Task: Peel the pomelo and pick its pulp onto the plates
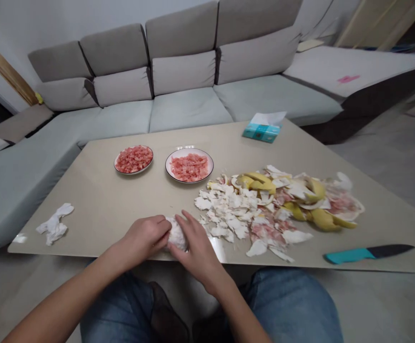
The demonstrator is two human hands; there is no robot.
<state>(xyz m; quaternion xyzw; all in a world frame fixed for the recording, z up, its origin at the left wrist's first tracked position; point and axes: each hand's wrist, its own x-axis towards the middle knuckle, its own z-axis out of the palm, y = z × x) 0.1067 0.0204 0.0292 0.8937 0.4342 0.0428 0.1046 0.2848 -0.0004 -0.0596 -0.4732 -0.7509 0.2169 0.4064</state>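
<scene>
Soft, muted indoor light leaves white glare near the front edge of the table (100,200), while slight blur softens the peels (323,220) and wide-angle distortion stretches the edges.

Two hands (149,234) (195,245), one whitish lump (177,235), two plates (124,172) (169,165), one knife (368,253), one tissue pack (260,132), one crumpled tissue (53,226) and one tabletop (100,200) are showing; overlapping peel scraps (233,209) are probably numbering dozens.

The left hand (144,238) and right hand (200,250) cup a whitish lump (177,235) over the table (110,202). From it, pink pulp fills a left plate (147,166) at eleven o'clock and a right plate (168,165) at twelve; scattered peel (237,209) lies toward two-thirty, a turquoise-handled knife (368,253) at three, crumpled tissue (55,225) at nine.
</scene>
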